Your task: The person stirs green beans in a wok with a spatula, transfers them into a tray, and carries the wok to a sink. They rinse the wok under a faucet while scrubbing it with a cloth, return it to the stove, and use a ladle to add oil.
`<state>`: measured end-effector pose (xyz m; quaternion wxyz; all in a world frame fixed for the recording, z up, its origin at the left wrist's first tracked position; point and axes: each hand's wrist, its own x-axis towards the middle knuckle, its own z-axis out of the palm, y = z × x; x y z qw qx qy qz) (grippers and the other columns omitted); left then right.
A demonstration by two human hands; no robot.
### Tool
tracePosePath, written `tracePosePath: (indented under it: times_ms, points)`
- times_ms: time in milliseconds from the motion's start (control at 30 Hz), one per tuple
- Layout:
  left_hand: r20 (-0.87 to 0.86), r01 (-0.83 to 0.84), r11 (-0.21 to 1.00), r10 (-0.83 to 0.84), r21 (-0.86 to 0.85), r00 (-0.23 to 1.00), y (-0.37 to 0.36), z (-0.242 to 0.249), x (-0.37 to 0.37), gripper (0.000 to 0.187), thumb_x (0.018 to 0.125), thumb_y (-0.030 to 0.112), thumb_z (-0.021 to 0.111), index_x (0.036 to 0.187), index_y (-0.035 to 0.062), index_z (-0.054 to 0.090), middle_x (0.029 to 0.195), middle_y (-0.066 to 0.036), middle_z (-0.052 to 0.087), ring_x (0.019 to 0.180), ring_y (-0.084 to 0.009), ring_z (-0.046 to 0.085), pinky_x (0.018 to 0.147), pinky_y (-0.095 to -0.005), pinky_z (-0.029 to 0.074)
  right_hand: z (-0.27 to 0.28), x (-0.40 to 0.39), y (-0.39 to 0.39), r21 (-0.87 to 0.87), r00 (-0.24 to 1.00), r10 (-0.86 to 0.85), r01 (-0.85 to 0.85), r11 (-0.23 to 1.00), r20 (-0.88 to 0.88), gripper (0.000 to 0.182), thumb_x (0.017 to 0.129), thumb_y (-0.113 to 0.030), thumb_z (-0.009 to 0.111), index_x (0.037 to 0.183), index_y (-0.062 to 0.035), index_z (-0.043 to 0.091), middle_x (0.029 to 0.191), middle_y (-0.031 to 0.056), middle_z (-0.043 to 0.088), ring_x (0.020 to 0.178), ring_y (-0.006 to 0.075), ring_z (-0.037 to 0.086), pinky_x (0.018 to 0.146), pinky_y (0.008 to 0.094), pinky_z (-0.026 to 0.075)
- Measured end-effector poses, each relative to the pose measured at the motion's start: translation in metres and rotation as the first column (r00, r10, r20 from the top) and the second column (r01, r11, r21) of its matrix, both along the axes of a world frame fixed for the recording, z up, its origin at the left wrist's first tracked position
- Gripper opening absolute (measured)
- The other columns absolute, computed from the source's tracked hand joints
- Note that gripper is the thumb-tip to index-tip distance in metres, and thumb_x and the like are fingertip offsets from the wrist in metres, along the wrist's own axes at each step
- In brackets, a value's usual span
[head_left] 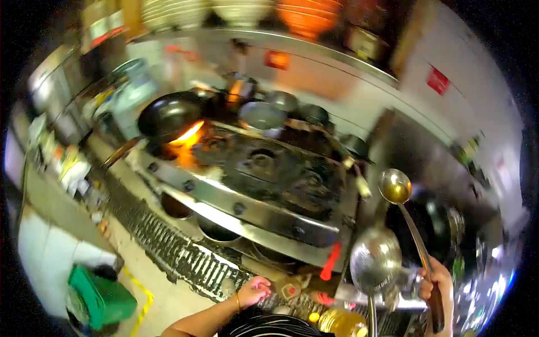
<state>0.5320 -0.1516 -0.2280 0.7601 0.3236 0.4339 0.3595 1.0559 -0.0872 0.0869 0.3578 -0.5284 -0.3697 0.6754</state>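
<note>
My right hand (435, 281) is closed around the wooden handle of a metal ladle (416, 235). The ladle's bowl holds a little yellow liquid that looks like oil. Beside it on the left is a perforated metal strainer (375, 263), its handle pointing down toward me. My left hand (254, 292) hovers in front of the stove, fingers curled in, with nothing visible in them. A black wok (173, 117) is tilted on the left burner, and orange flame (191, 135) shows at its lower edge. A bottle of yellow oil (342, 323) stands below, near my body.
The steel gas stove (261, 199) has several burners, with pans (263, 115) behind it. A black wok (429, 224) sits at the right. A floor drain grate (210, 272) runs along the stove's front. At lower left stands a green bin (101, 297).
</note>
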Motion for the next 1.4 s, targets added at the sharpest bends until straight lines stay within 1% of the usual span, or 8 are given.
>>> tracePosePath:
  times_ms: [133,433,567,800,933,1167,1300,1400]
  points:
    - [0.010,-0.195,0.975,0.195,0.109,0.981,-0.001,-0.004,-0.074,0.033,0.080,-0.005,0.052,0.113,-0.0021,0.047,0.085,-0.011,0.064,0.071,-0.0145,0.059,0.060,-0.0256,0.049,0.083,-0.222,0.036,-0.046,0.912,-0.109,0.099,0.994,-0.395,0.070,0.077,0.003,0.045,0.143,-0.0097,0.027,0.091,0.0122,0.055,0.046,0.0102,0.039,0.037,0.0241,0.030]
    - [-0.125,-0.660,0.747,0.650,-0.076,0.750,-0.038,0.006,-0.268,0.025,0.084,0.003,0.060,0.107,0.0056,0.051,0.082,-0.008,0.064,0.070,-0.0159,0.062,0.058,-0.0287,0.051,0.046,-0.502,0.184,0.047,0.645,0.347,-0.434,0.899,-0.681,0.063,0.082,-0.002,0.049,0.141,-0.0042,0.027,0.098,0.0134,0.052,0.052,0.0112,0.043,0.040,0.0253,0.037]
    - [-0.155,-0.808,0.577,0.793,-0.117,0.589,-0.058,0.017,-0.319,0.023,0.084,0.005,0.058,0.106,0.0053,0.050,0.079,-0.007,0.062,0.066,-0.0158,0.060,0.056,-0.0292,0.053,0.043,-0.618,0.194,0.149,0.885,0.465,-0.459,0.876,-0.007,0.074,0.077,0.000,0.053,0.145,-0.0081,0.026,0.092,0.0047,0.056,0.055,0.0092,0.047,0.043,0.0241,0.039]
    - [-0.132,-0.868,0.400,0.882,-0.293,0.451,-0.069,0.017,-0.343,0.019,0.083,0.004,0.054,0.101,0.0066,0.050,0.078,-0.009,0.059,0.066,-0.0183,0.060,0.054,-0.0303,0.053,-0.009,-0.664,0.222,0.550,0.611,0.036,-0.735,0.397,0.791,0.073,0.076,-0.002,0.053,0.145,-0.0098,0.028,0.095,0.0157,0.062,0.071,0.0243,0.063,0.066,0.0348,0.052]
    - [-0.113,-0.808,0.467,0.838,-0.359,0.534,-0.059,0.007,-0.343,0.021,0.083,0.003,0.053,0.103,0.0056,0.049,0.083,-0.011,0.060,0.068,-0.0179,0.061,0.055,-0.0305,0.054,0.013,-0.664,0.214,0.432,0.390,-0.185,-0.834,0.344,0.902,0.073,0.075,-0.003,0.055,0.143,-0.0131,0.031,0.113,0.0226,0.058,0.089,0.0394,0.062,0.077,0.0449,0.052]
    - [-0.060,-0.794,0.518,0.825,-0.318,0.562,-0.041,0.010,-0.352,0.020,0.084,0.004,0.052,0.103,0.0054,0.049,0.080,-0.009,0.060,0.067,-0.0170,0.061,0.055,-0.0294,0.054,0.008,-0.663,0.206,0.335,0.281,-0.216,-0.901,0.276,0.935,0.074,0.074,-0.004,0.056,0.143,-0.0146,0.031,0.119,0.0226,0.055,0.095,0.0403,0.061,0.077,0.0466,0.052]
    - [-0.084,-0.817,0.483,0.843,-0.316,0.531,-0.050,0.013,-0.354,0.019,0.084,0.004,0.052,0.103,0.0059,0.049,0.081,-0.009,0.059,0.066,-0.0173,0.060,0.055,-0.0286,0.054,-0.012,-0.660,0.208,0.424,0.390,-0.172,-0.861,0.280,0.905,0.073,0.075,-0.005,0.055,0.143,-0.0130,0.031,0.120,0.0229,0.055,0.099,0.0381,0.061,0.085,0.0430,0.050]
    - [-0.109,-0.827,0.461,0.850,-0.322,0.516,-0.060,0.017,-0.348,0.019,0.084,0.004,0.052,0.102,0.0062,0.049,0.081,-0.009,0.059,0.066,-0.0175,0.060,0.056,-0.0297,0.055,-0.021,-0.664,0.205,0.463,0.596,0.157,-0.740,0.488,0.788,0.070,0.077,-0.006,0.056,0.142,-0.0092,0.031,0.118,0.0220,0.057,0.099,0.0345,0.062,0.086,0.0391,0.050]
